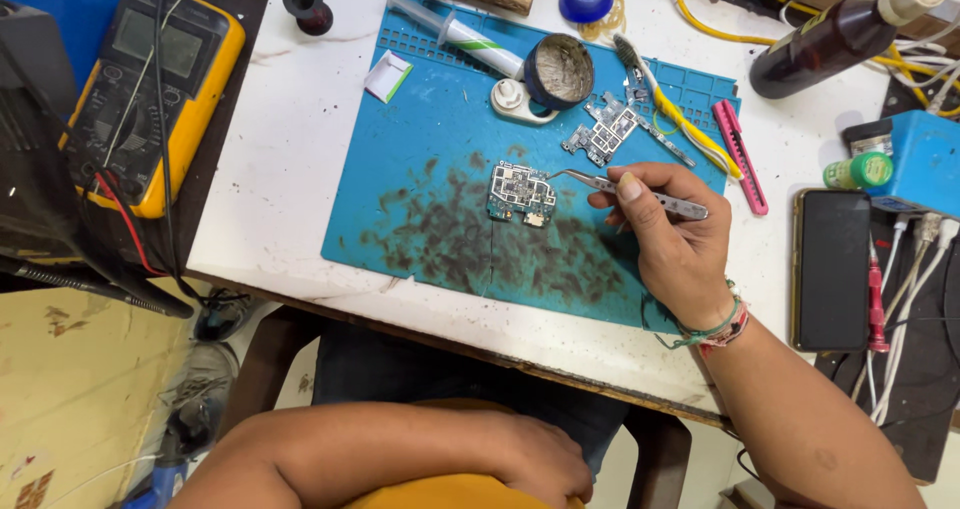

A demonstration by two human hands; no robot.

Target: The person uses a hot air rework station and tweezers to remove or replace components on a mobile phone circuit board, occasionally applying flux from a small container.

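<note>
Right hand (672,237) — closed, pinching tweezers (630,191)

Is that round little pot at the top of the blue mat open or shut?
Open. The round pot shows its greyish contents from above, with no lid on it; a white lid-like piece lies beside it.

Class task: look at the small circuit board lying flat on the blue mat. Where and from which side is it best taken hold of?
Probably by the bare left edge of the circuit board, pinched from above: it lies flat, and the tweezers in the right hand occupy its right side. The left hand rests in the lap.
</note>
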